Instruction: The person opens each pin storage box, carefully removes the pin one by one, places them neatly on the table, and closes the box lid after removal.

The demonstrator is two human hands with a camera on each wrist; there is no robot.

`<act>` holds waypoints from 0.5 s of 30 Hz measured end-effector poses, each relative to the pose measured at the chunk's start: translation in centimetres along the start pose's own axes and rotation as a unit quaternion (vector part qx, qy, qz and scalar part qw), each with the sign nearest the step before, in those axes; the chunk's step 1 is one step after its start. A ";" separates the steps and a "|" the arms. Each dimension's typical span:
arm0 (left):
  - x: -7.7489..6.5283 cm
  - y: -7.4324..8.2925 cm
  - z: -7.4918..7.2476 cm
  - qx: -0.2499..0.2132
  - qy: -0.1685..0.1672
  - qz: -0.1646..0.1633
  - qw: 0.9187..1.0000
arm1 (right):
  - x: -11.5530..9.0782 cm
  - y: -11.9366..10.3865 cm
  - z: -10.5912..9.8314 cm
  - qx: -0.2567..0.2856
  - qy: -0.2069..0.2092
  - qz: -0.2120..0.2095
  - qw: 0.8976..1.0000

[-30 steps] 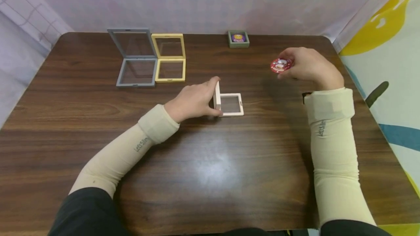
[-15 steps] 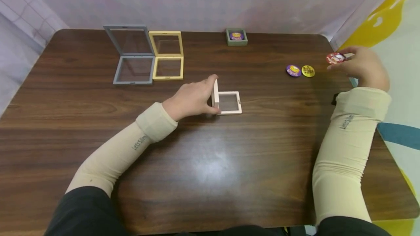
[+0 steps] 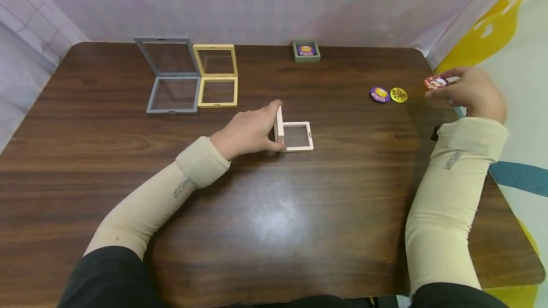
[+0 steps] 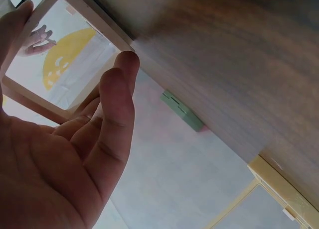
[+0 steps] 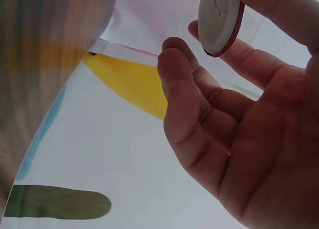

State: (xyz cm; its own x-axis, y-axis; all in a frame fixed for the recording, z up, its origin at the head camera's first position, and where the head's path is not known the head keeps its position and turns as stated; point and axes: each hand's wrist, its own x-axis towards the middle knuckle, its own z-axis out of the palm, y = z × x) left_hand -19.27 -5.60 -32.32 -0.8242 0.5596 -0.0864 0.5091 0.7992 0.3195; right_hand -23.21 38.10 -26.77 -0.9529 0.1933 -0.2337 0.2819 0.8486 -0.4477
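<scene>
In the head view my left hand (image 3: 246,131) grips the upright half (image 3: 279,126) of a small white hinged display frame, thumb at the near edge and fingers at the far edge. The frame's other half (image 3: 310,137) lies flat on the table, its clear window showing. My right hand (image 3: 479,90) pinches a round red button badge (image 3: 435,82) between thumb and fingertips, out by the table's right edge. Seen from the right wrist, the badge (image 5: 215,25) turns its white back and pin to the camera, and the other fingers curl loosely below.
A purple badge (image 3: 379,94) and a yellow badge (image 3: 398,95) lie side by side left of the right hand. Farther back sits a small green box (image 3: 306,59) with a purple badge inside. Grey (image 3: 173,78) and yellow (image 3: 216,78) hinged frames stand opened at the back left.
My right hand has carried the red badge rightward to the table's edge, uncovering the purple and yellow badges; over the last half second it barely moves. The left hand keeps its grip.
</scene>
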 end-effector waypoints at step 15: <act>0.0 0.0 0.1 0.000 -0.002 -0.001 1.000 | 1.9 0.7 2.7 -0.051 -0.147 -0.029 0.987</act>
State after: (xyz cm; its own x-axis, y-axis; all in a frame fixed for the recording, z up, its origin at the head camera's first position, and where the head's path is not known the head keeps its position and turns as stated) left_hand -19.22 -5.57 -32.36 -0.8246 0.5585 -0.0904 0.5072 0.8005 0.3192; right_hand -24.56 37.69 -29.85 -0.8894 0.0050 -0.4572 0.2010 0.9024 -0.3812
